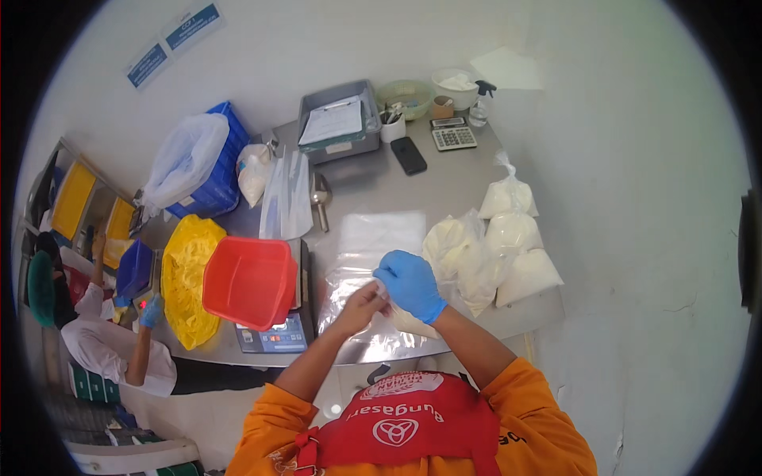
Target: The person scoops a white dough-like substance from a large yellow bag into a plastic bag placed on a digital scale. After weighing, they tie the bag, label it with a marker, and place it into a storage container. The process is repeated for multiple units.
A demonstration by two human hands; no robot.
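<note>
My bare left hand (363, 308) and my blue-gloved right hand (411, 284) meet over the front of the steel table. Between their fingers is the gathered plastic neck of a bag of pale powder (411, 324). The body of that bag lies below my right wrist, partly hidden by it. Under my hands spreads a stack of clear plastic bags (381, 235). Just right of my glove are filled, loose-topped bags of cream powder (458, 256). Beyond them stand more powder bags (513, 235), at least one with a twisted top.
To the left, a red plastic tub (250, 282) sits on a digital scale (274, 333), beside a yellow plastic bag (190, 279). Behind are a metal scoop (320, 199), phone (409, 156), calculator (453, 138), grey tray (339, 149) and lined blue crate (223, 190). A co-worker (113, 339) works at far left.
</note>
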